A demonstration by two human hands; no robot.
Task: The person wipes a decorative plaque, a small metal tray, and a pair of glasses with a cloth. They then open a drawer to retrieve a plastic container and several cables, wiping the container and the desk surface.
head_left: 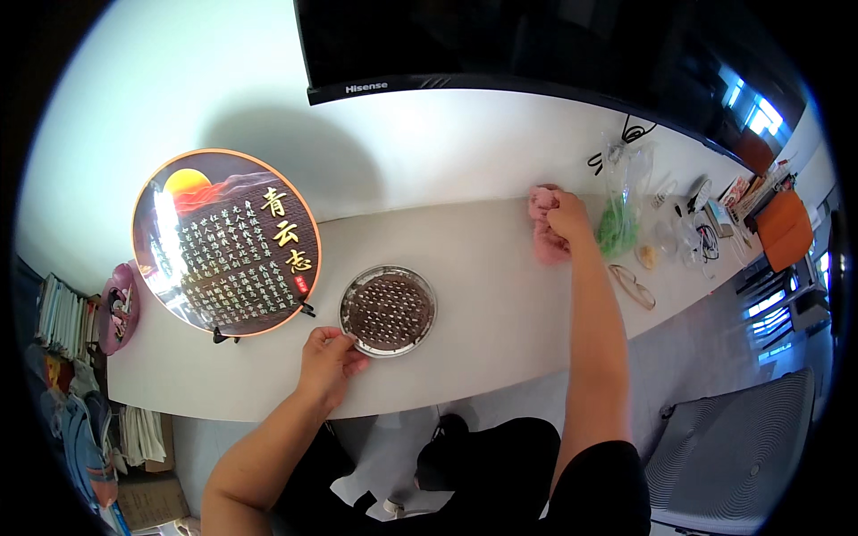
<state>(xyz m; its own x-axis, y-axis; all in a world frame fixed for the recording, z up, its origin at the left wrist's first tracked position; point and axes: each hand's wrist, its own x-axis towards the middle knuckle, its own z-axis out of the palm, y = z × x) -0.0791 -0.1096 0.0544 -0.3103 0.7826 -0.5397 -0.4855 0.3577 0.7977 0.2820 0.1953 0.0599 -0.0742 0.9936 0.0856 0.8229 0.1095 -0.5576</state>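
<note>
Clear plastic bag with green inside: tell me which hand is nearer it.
Right. The right hand is on the pink cloth, just left of the bag; the left hand is at the round metal dish, much farther left.

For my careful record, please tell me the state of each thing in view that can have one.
Round metal dish: uncovered, held at its rim by the left hand.
Pink cloth: crumpled, under the fingers of the right hand.
Round plaque: propped up.
Screen: dark, seemingly off.
Clear plastic bag: standing up, green in its lower part.
</note>
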